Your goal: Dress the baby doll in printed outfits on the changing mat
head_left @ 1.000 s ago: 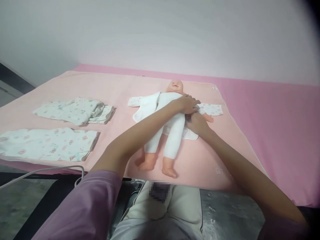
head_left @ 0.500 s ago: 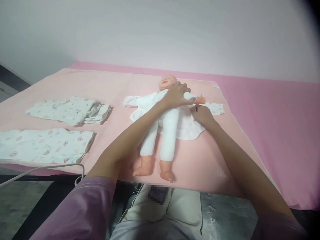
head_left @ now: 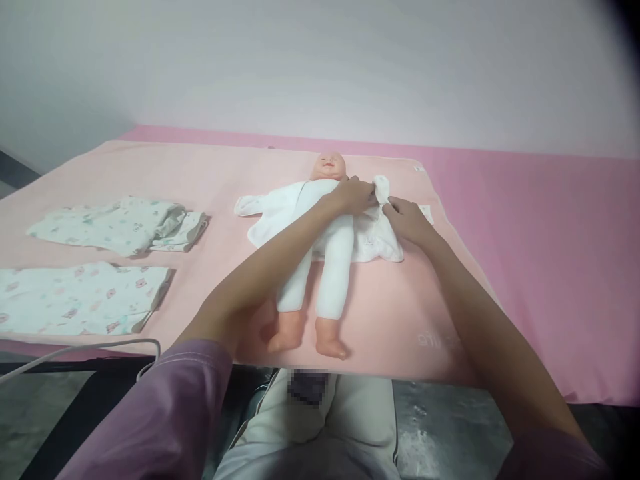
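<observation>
Beside the doll [head_left: 335, 250], right hand [head_left: 411, 221] pinches white shirt [head_left: 376, 243] — left hand [head_left: 356, 195] curled, grip unclear.

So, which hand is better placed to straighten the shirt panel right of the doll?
Right hand, probably: it is at the white shirt panel, with the right forearm clear of the doll. The left hand is close, but the left forearm crosses over the doll.
</observation>
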`<state>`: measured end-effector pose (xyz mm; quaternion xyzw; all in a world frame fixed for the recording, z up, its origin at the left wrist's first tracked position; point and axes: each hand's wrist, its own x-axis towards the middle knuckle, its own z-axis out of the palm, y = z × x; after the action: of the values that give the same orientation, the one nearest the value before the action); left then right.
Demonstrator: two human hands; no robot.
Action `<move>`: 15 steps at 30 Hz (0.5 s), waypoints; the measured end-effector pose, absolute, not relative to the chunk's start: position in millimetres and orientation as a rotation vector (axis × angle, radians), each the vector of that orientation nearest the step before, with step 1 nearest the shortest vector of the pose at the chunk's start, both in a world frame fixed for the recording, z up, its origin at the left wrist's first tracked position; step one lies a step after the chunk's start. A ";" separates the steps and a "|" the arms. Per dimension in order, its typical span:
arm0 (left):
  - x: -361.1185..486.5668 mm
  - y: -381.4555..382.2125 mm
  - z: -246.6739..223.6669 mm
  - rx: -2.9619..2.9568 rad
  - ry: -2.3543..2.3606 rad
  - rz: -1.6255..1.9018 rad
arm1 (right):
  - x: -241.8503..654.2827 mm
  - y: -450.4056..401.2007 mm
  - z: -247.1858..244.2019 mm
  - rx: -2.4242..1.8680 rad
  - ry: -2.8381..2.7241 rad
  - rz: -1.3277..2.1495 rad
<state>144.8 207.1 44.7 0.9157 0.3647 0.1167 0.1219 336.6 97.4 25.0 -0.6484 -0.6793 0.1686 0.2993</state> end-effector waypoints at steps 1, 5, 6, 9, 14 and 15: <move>139.1 209.1 43.9 2.648 1.020 0.369 | 336.2 96.4 23.0 -1.753 -1.822 0.445; 112.0 213.2 44.9 2.506 0.890 0.617 | 319.6 102.4 21.6 -1.842 -1.812 0.364; 109.3 212.2 46.4 2.462 0.893 0.701 | 309.0 106.0 24.3 -1.838 -1.823 0.361; 105.5 203.1 52.5 2.367 0.920 0.938 | 276.2 115.4 35.7 -1.789 -1.919 0.407; 22.1 193.8 48.0 2.417 1.063 1.114 | 306.6 97.4 31.1 -1.633 -1.869 0.492; -9.9 196.8 41.7 2.435 1.151 1.087 | 326.0 89.4 23.9 -1.640 -1.821 0.409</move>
<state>-9.9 196.8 41.7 0.8325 0.3936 0.3715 0.1183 326.0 89.4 23.9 -0.6247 -0.6937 0.1559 0.3229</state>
